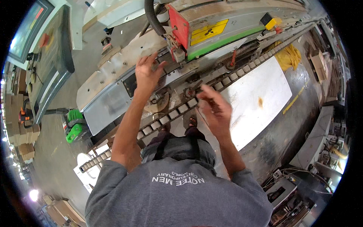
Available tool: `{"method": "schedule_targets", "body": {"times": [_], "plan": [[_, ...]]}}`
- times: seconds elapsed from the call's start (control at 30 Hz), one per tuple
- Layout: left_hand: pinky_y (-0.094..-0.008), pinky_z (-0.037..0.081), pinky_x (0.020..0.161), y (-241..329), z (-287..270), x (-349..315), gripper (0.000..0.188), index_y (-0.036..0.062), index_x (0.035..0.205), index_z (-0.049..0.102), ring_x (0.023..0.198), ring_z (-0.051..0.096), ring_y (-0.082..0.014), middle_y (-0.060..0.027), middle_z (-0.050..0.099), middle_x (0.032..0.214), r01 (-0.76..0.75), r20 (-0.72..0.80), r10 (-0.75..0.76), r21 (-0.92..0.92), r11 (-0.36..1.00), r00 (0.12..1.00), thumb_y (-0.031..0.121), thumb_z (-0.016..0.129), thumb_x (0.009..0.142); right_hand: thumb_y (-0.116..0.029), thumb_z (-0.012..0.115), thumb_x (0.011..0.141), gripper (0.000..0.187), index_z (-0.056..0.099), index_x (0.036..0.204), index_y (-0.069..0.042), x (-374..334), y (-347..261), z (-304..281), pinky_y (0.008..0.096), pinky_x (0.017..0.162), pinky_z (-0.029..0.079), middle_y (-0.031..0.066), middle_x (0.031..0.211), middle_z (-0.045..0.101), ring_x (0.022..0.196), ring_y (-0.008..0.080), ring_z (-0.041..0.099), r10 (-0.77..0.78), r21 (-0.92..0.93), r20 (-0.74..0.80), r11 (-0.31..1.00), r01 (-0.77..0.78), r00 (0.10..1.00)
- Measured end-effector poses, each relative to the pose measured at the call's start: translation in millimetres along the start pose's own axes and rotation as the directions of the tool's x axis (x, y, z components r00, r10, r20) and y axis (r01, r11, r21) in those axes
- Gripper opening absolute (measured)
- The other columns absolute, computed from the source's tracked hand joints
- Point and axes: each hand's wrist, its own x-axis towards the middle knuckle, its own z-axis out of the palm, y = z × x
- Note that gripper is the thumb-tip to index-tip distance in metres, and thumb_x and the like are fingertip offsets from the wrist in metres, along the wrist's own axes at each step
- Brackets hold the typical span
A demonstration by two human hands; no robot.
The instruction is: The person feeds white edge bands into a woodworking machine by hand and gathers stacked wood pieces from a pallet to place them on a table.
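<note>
Over the metal bed (107, 100) of a large machine, my left hand (147, 77) is raised with its fingers apart. Nothing shows in it. The red guard plate (178, 26) and the small mechanism below it (177, 53) are just to its right. My right hand (217, 111) is beside the row of pale roller blocks (193, 102), fingers loosely bent and apart, somewhat blurred. No held thing is visible there. A round knob (190, 92) on the machine lies near its fingertips. Whether either hand touches the machine is hard to make out.
A white panel (261, 100) lies beyond the roller row at right, with a yellow cloth (288, 56) near it. A green-and-black device (76, 126) sits at left. A ribbed hose (152, 19) hangs above. A monitor (30, 28) stands far left. Cardboard boxes (319, 64) are at right.
</note>
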Motion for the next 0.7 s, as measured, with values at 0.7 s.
{"method": "schedule_targets", "body": {"times": [0.7], "plan": [[-0.0413,0.048,0.065,185,-238,-412,0.006,0.0047,0.082,0.066,0.07,0.059,-0.0315,-0.0141,0.063,0.074,0.799,-0.517,-0.625,0.235,0.554,0.585,0.004,0.065,0.076,-0.022,0.074,0.084,0.07,0.044,0.141,0.006,48,-218,152,0.0247,0.068,0.052,0.0179,0.124,0.06,0.09,0.0177,0.061,-0.769,0.766,0.351,0.564,0.309,0.534]]}}
